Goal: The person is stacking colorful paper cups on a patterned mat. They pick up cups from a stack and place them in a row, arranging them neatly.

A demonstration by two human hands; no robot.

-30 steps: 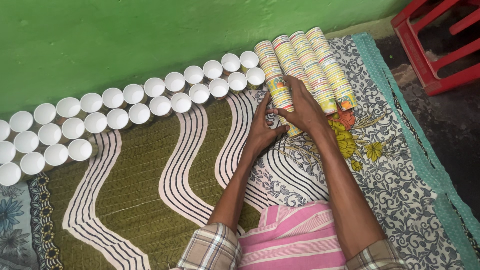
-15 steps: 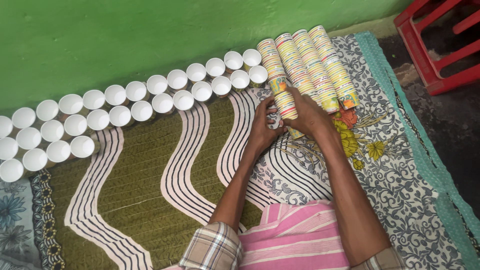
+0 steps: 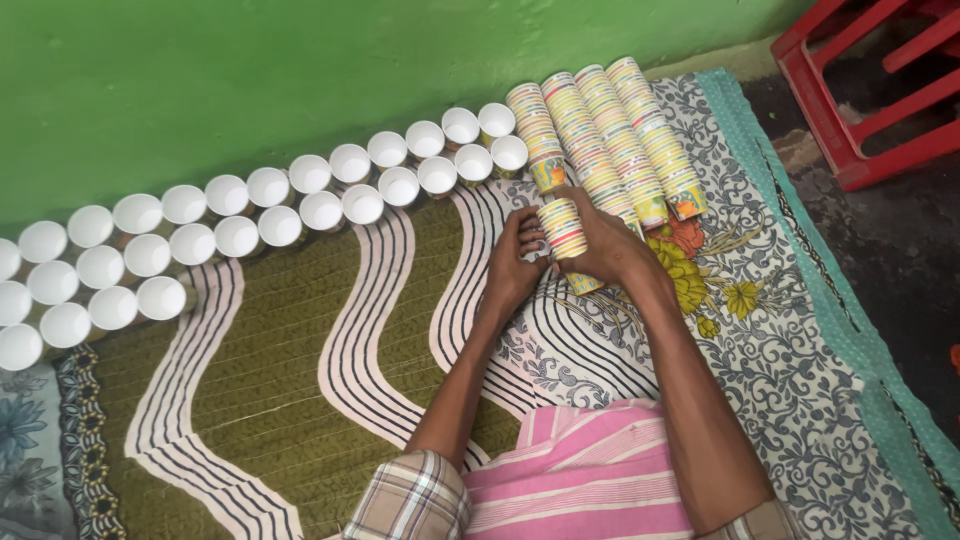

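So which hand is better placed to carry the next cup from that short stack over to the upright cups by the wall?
Probably the left hand: it lies on the side of the short stack toward the upright cups. The right hand wraps the stack, steadying it.

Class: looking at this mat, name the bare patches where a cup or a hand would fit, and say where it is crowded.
Free: the olive striped mat between the upright cups and the left hand; the floral cloth right of the right hand. Crowded: along the green wall and around the lying cup stacks.
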